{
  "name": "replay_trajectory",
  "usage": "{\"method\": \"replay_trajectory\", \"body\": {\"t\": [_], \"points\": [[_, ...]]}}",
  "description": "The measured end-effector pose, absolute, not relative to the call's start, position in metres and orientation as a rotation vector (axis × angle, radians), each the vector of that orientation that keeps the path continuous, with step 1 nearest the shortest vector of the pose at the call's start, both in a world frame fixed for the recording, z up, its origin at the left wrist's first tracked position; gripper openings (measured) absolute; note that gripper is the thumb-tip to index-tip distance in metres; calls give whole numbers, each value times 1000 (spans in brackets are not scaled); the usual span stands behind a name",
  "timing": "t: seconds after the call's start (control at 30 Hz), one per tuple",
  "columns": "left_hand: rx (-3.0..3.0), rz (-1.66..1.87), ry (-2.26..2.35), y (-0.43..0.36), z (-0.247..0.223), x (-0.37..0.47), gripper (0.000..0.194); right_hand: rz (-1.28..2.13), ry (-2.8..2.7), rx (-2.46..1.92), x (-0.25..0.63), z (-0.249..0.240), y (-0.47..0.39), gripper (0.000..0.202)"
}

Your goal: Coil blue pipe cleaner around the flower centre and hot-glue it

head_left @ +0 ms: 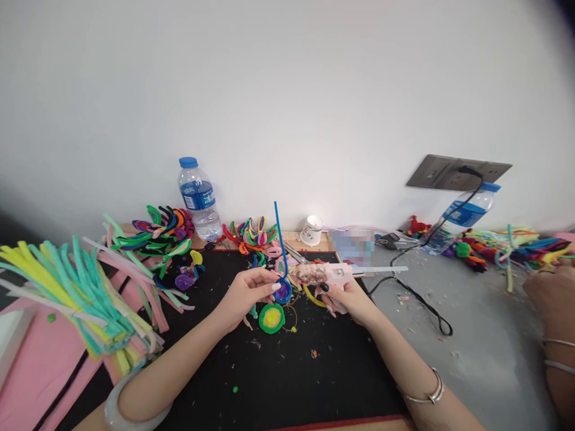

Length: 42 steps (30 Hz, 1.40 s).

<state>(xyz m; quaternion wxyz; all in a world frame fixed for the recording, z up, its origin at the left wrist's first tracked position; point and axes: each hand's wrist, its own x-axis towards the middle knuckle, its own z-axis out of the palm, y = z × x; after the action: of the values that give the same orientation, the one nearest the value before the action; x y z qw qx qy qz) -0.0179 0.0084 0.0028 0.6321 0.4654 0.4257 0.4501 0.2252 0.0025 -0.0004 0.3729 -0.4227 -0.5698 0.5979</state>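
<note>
My left hand [249, 294] pinches a small coil [283, 291] of blue and purple pipe cleaner. A straight blue stem [280, 239] rises from the coil. In my right hand [345, 299] is a pale pink glue gun [338, 274], its nozzle end pointing left towards the coil, with a pale glue stick [390, 269] sticking out at the back. Whether the nozzle touches the coil cannot be made out. A green disc with a yellow centre [272, 318] lies on the black mat [269, 383] just below the coil.
Pipe cleaner bundles [85, 299] fill the left side. Bottles [197, 200] [465, 215] stand by the wall at left and right. A paper cup [311, 231], scissors [296, 254] and a black cable [424, 304] lie farther back and right. Another person's hand [550, 293] is at the right edge.
</note>
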Motion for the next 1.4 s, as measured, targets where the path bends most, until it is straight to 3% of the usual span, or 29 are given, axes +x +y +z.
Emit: {"method": "replay_trajectory", "body": {"t": [0.93, 1.4], "points": [[1022, 1080, 952, 10, 3, -18, 18, 1517, -1488, -1149, 222, 8, -2, 42], [1042, 1009, 938, 9, 3, -18, 17, 1528, -1433, -1049, 225, 2, 1, 31]]}}
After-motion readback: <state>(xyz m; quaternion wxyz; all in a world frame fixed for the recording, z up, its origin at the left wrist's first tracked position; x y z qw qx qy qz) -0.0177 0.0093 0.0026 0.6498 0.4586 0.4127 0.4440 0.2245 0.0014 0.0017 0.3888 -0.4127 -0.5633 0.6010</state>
